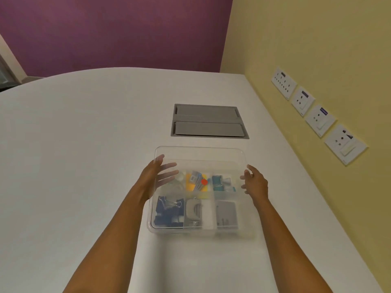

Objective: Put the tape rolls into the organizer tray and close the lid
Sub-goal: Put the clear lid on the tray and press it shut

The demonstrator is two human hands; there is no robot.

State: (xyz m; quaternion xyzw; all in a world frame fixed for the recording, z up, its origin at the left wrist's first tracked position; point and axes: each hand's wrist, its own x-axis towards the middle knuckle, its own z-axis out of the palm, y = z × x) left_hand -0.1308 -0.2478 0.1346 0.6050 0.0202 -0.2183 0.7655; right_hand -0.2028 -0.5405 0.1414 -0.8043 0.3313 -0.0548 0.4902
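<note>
A clear plastic organizer tray [203,228] sits on the white tabletop [84,166], near its right side and just in front of a grey recessed cable hatch [208,121] set into the surface. Both bare hands hold a transparent lid [198,153] over the tray. The left hand [156,176] grips the lid's left edge, its fingers spread beneath the clear plastic and visible through it, thumb at the rim. The right hand [255,182] grips the lid's right edge, fingers curled around it. The lid appears tilted, its far edge higher and reaching beyond the tray toward the hatch, its near edge low over the tray's front; whether it touches the tray anywhere cannot be told.

The tray is divided into two rows of three compartments. In the near row, the left compartment holds blue binder clips [168,210], the middle one a grey object with a white one beside it [194,211], and the right one a flat grey item [226,212]. In the far row, the middle compartment holds yellow and orange things with a red dot [204,182], and the right compartment teal and white pieces [219,182]. The far left compartment, behind the left fingers, holds pale translucent shapes that may be tape rolls [179,180], but they are too blurred to be sure.

Along the yellow wall on the right runs a row of four white socket plates [319,120]; the far wall is purple.
</note>
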